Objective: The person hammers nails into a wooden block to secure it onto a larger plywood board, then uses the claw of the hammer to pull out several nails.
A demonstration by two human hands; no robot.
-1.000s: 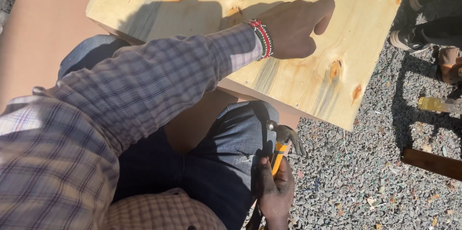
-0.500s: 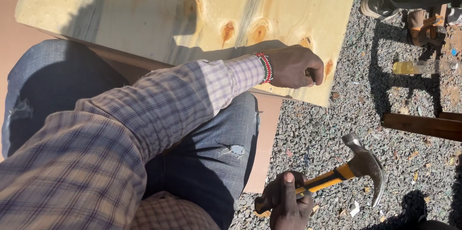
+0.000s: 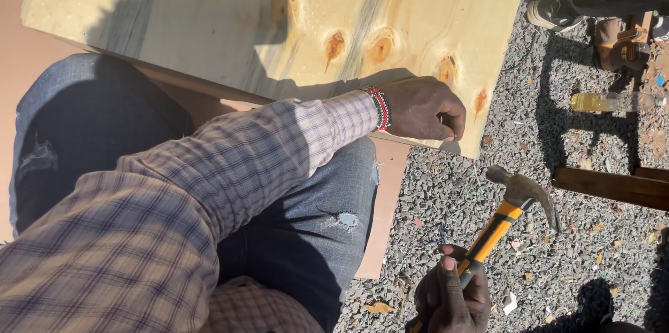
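Raised hammer (image 3: pixel 512 211) in right hand (image 3: pixel 453 295) nears plywood (image 3: pixel 293 23).

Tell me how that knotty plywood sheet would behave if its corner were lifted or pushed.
The plywood sheet looks flat and stiff, so it would probably lift as one board rather than droop. It looks broad, so likely awkward for one hand. Its corner under the left hand overhangs the gravel, so pushing down there might tip it.
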